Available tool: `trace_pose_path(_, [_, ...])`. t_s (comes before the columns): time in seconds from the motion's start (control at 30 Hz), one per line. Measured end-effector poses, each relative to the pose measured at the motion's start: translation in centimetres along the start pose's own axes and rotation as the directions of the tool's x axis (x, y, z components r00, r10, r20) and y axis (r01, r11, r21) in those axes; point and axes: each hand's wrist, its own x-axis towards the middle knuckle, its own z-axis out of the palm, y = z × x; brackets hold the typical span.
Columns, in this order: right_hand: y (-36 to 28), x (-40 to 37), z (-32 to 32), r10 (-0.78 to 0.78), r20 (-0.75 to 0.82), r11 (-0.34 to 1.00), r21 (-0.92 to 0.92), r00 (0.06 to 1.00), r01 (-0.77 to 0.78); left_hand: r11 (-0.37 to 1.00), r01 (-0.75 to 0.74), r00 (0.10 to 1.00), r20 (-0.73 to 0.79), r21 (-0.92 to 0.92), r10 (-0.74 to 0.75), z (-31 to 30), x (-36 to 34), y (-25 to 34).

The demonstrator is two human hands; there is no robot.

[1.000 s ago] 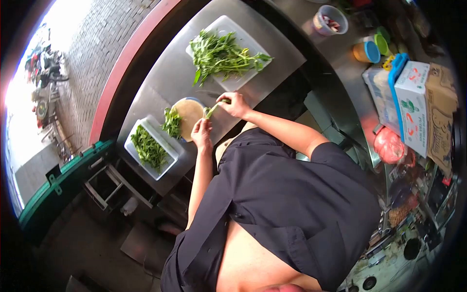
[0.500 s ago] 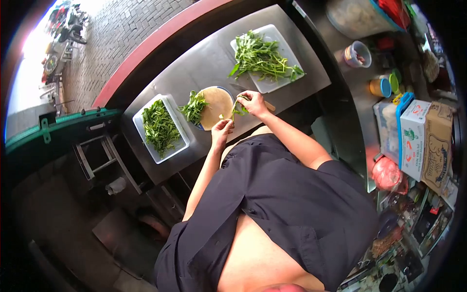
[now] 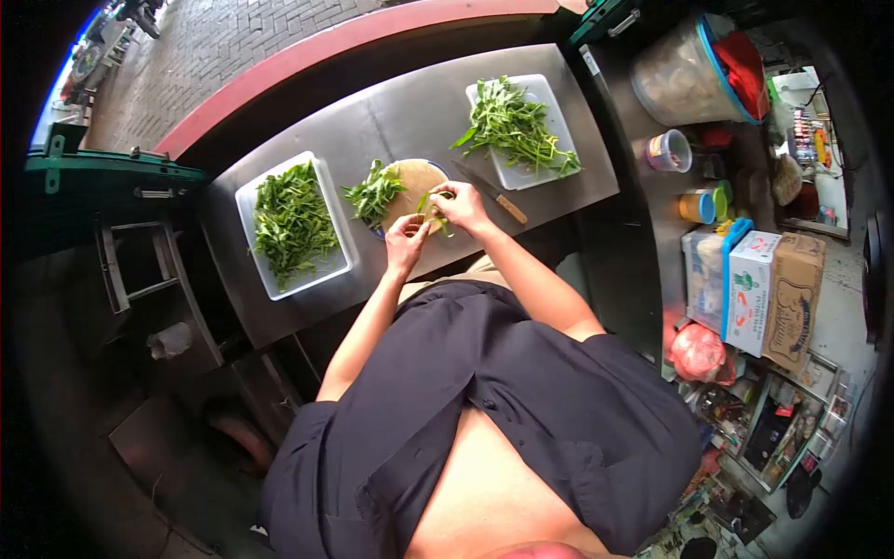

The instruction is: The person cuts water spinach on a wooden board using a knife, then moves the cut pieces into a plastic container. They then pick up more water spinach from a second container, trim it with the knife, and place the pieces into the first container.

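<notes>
L hand & R hand both have fingers pinching thin green stems, qty unclear & part-hidden, over near side of 1 round tan board on grey metal counter. 1 leafy green bunch on board's L side, 1 wood-handled knife to R; 2 white plastic trays w/ greens, 1 each by counter's L & R edges.

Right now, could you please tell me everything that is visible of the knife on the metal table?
The knife has a light-brown, wooden-looking handle and a slim, dark grey blade. It lies on the metal table, between the round board and the right tray, tip pointing away from the person. Neither the left hand nor the right hand holds it. Whether its tip touches anything is unclear.
</notes>
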Motion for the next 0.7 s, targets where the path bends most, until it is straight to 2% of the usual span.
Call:
trace_pose_path(0.03, [1.0, 0.3, 0.3, 0.006, -0.003, 1.000, -0.016, 1.000, -0.006, 0.999, -0.049, 0.998, 0.026, 0.001, 0.049, 0.1, 0.1, -1.0])
trace_pose_path(0.1, [2.8, 1.0, 0.7, -0.029, 0.030, 0.986, 0.164, 0.999, 0.024, 0.997, -0.076, 0.997, 0.026, 0.024, 0.075, 0.5, 0.4, -3.0])
trace_pose_path(0.13, [3.8, 1.4, 0.6, -0.107, -0.010, 0.994, -0.006, 0.994, 0.107, 0.997, -0.080, 0.997, 0.023, 0.019, 0.079, 0.6, 0.9, -3.6])
trace_pose_path(0.17, [3.3, 1.1, 0.4, -0.112, -0.010, 0.994, -0.011, 0.994, 0.112, 0.989, 0.075, 0.996, 0.050, -0.125, -0.069, 0.8, 1.3, -4.2])
trace_pose_path(0.2, [2.6, 0.0, 0.2, -0.238, -0.099, 0.958, -0.190, 0.966, 0.216, 0.937, 0.231, 0.972, 0.100, -0.260, -0.212, 0.9, 1.5, -4.5])
trace_pose_path(0.23, [1.9, -1.0, -0.2, -0.368, -0.160, 0.883, -0.371, 0.916, 0.289, 0.893, 0.269, 0.963, 0.108, -0.362, -0.246, 1.0, 1.8, -4.7])
trace_pose_path(0.3, [2.3, -1.3, -2.1, -0.373, -0.151, 0.867, -0.407, 0.915, 0.286, 0.864, 0.372, 0.927, 0.088, -0.339, -0.364, 1.0, 2.6, -5.8])
trace_pose_path(0.37, [6.3, -0.4, -4.0, -0.374, -0.227, 0.828, -0.519, 0.899, 0.213, 0.857, 0.387, 0.921, 0.093, -0.342, -0.379, 1.0, 3.9, -6.6])
trace_pose_path(0.43, [7.4, -0.6, -6.0, -0.186, -0.246, 0.896, -0.439, 0.951, 0.062, 0.796, 0.486, 0.863, 0.056, -0.360, -0.501, 0.9, 4.4, -7.4])
trace_pose_path(0.5, [8.1, -1.3, -7.4, -0.138, -0.261, 0.901, -0.433, 0.955, 0.011, 0.782, 0.470, 0.864, 0.035, -0.410, -0.502, 1.8, 5.1, -7.3])
trace_pose_path(0.57, [9.0, -2.2, -8.2, -0.079, -0.267, 0.953, -0.302, 0.960, -0.006, 0.721, 0.422, 0.892, 0.111, -0.550, -0.438, 2.6, 5.1, -6.5])
trace_pose_path(0.6, [12.1, -1.3, -8.7, -0.142, -0.268, 0.936, -0.348, 0.953, 0.042, 0.717, 0.403, 0.897, 0.092, -0.568, -0.431, 3.2, 5.3, -5.8])
trace_pose_path(0.7, [14.0, -2.3, -8.9, -0.104, -0.257, 0.961, -0.275, 0.961, 0.030, 0.614, 0.331, 0.916, 0.088, -0.716, -0.392, 4.7, 6.3, -4.0])
